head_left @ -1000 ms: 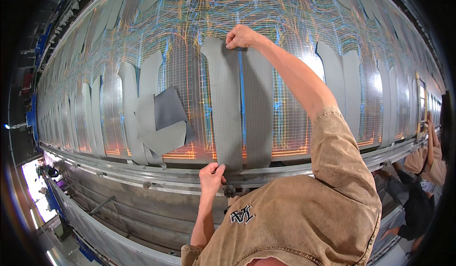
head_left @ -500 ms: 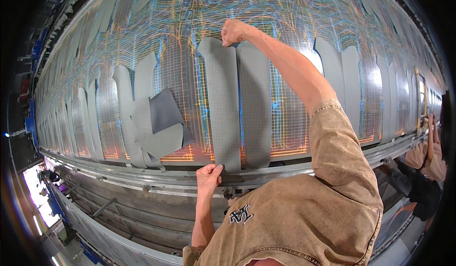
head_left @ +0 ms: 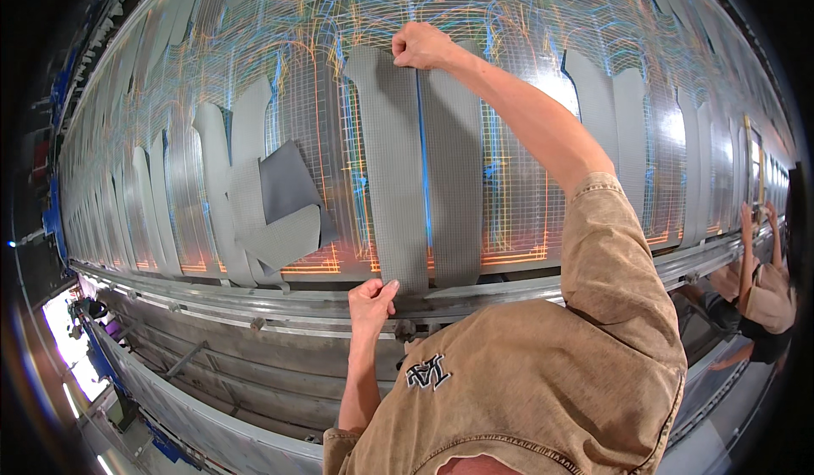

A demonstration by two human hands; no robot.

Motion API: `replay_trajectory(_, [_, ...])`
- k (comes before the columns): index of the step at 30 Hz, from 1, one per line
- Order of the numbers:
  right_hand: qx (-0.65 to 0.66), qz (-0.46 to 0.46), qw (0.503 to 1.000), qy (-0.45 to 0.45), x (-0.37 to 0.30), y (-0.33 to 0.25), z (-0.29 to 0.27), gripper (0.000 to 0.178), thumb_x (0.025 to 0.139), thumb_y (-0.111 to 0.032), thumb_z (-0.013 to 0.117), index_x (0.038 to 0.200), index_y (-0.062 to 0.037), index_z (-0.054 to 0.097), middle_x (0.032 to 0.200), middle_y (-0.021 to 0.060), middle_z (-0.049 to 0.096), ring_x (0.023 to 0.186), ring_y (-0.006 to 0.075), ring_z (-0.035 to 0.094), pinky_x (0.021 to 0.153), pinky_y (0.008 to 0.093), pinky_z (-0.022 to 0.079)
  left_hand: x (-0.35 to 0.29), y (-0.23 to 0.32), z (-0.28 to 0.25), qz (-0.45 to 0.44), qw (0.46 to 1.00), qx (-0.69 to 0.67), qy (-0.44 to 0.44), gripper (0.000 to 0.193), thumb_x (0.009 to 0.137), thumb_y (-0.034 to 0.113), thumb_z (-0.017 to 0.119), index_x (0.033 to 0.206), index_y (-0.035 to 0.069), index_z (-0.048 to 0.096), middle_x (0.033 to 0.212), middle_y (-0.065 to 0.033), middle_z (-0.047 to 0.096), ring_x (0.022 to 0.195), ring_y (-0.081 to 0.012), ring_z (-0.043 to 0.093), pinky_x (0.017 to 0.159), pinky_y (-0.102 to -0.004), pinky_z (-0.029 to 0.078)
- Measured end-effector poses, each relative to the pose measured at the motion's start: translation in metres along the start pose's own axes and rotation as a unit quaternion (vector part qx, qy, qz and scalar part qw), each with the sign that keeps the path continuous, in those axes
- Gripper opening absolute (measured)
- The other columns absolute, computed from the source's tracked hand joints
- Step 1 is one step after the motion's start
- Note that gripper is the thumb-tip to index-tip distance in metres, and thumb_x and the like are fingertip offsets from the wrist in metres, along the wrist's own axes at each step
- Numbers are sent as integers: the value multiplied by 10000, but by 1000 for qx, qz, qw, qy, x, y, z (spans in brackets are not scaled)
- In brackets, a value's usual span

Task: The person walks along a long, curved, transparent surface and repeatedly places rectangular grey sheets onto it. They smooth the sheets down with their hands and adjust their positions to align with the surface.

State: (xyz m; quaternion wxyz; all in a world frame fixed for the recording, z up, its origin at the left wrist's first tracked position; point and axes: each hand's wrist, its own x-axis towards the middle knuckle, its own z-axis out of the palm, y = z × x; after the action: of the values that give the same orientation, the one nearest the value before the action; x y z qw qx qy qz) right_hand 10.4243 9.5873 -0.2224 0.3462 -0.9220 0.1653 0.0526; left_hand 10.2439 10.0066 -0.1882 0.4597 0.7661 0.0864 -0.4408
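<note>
A long grey grid-textured strip (head_left: 392, 161) lies lengthwise on the table, which is covered with coloured guide lines (head_left: 292, 119). At the strip's far end, my right hand (head_left: 421, 45) is closed in a pinch on its upper right corner. My left hand (head_left: 370, 307) pinches the left corner of the near end, where the strip reaches over the metal rail. Directly to the right lies a matching grey strip (head_left: 456, 178), with a narrow blue-lined gap between the two. My right forearm passes above that strip's far end and hides part of it.
To the left, a loose folded grey piece (head_left: 292, 191) rests over another pair of strips (head_left: 216, 149). More strips (head_left: 593, 94) lie along the table to the right. A metal rail (head_left: 229, 301) runs along the near edge. At far right, another person's arms (head_left: 750, 250) reach to the table.
My right hand has moved slightly farther out with the strip's far end, and the left has shifted slightly up. The gap between the two strips shows more. The other person's arms have moved.
</note>
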Motion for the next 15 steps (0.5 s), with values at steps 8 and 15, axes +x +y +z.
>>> replay_trajectory(8, [18,49,998,-28,-20,-6,-8,57,752,-142,712,753,-87,698,756,83,673,760,231,643,693,382,523,5,-14,-6,36,999,-1,-28,328,837,167,710,609,72,495,525,37,451,438,-49,414,409,-231,298])
replay_trajectory(15, [37,87,995,-24,-21,-9,-6,85,756,-163,685,755,-79,692,755,95,675,762,253,651,725,384,530,4,-5,-8,3,998,-29,-64,364,840,174,716,588,92,467,530,47,437,434,-42,413,398,-225,299])
